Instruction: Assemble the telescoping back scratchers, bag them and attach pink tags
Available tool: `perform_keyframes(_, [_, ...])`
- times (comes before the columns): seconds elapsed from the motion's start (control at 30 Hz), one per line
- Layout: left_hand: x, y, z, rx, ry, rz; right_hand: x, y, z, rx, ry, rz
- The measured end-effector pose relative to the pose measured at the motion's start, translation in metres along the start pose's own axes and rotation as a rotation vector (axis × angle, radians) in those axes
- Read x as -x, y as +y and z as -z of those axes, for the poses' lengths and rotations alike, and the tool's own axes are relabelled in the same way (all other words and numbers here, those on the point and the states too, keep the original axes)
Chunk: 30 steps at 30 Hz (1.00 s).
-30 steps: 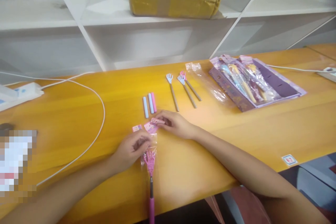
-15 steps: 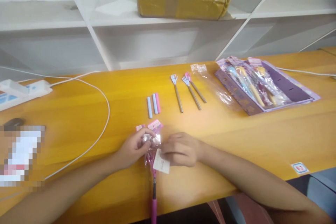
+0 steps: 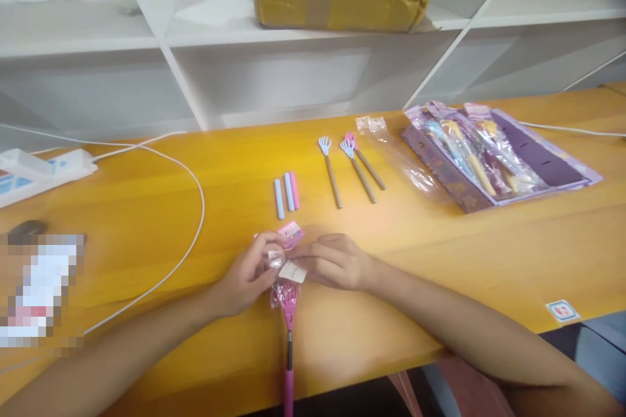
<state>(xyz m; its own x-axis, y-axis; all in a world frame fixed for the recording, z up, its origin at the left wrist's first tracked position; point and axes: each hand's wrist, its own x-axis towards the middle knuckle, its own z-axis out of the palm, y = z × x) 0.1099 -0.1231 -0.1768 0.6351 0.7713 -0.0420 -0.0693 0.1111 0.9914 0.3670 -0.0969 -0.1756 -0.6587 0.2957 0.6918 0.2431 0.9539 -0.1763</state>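
Observation:
My left hand point(image 3: 248, 277) pinches the mouth of a clear plastic bag point(image 3: 274, 259), its thumb and fingers curled around the film. Below it lies a pink telescopic back scratcher point(image 3: 289, 332), claw up and handle toward the table's front edge, seemingly inside the bag. My right hand point(image 3: 338, 262) holds a small white card point(image 3: 293, 272) at the bag's mouth; whether the card is inside it, I cannot tell. A pink printed header point(image 3: 292, 233) shows just beyond my fingers. Further up lie blue grip sleeves point(image 3: 278, 199) and a pink sleeve point(image 3: 294, 191).
Two blue-clawed back scratchers point(image 3: 332, 176) and a pink-clawed one point(image 3: 369, 168) lie bare beyond my hands. At right are a loose clear bag point(image 3: 415, 172) and a purple box point(image 3: 447, 186) of packaged scratchers. A power strip point(image 3: 73, 166) and white cable point(image 3: 201, 208) are left.
My right hand has moved up and left, bringing the white card against the bag's mouth beside my left fingers. My left hand keeps its hold on the bag.

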Motion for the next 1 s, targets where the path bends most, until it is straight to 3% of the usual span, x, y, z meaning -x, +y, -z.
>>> perform_keyframes(0.13, [0.002, -0.007, -0.005, 0.037, -0.015, 0.055, 0.001, -0.002, -0.009, -0.204, 0.175, -0.294])
perform_keyframes(0.23, [0.003, -0.018, -0.006, 0.010, -0.011, -0.019, 0.003, -0.002, -0.015, -0.322, 0.269, -0.522])
perform_keyframes(0.33, [0.005, -0.027, -0.005, -0.023, -0.024, -0.085, 0.006, 0.000, -0.018, -0.473, 0.321, -0.661])
perform_keyframes(0.43, [0.006, -0.026, -0.003, -0.078, -0.048, -0.050, 0.006, 0.000, -0.020, -0.586, 0.322, -0.735])
perform_keyframes(0.63, [0.003, -0.003, -0.002, -0.196, -0.083, 0.105, 0.002, 0.000, -0.017, -0.662, 0.332, -0.767])
perform_keyframes(1.0, [-0.002, 0.006, 0.005, 0.050, -0.176, -0.023, -0.001, 0.003, 0.002, -0.279, 0.405, -0.447])
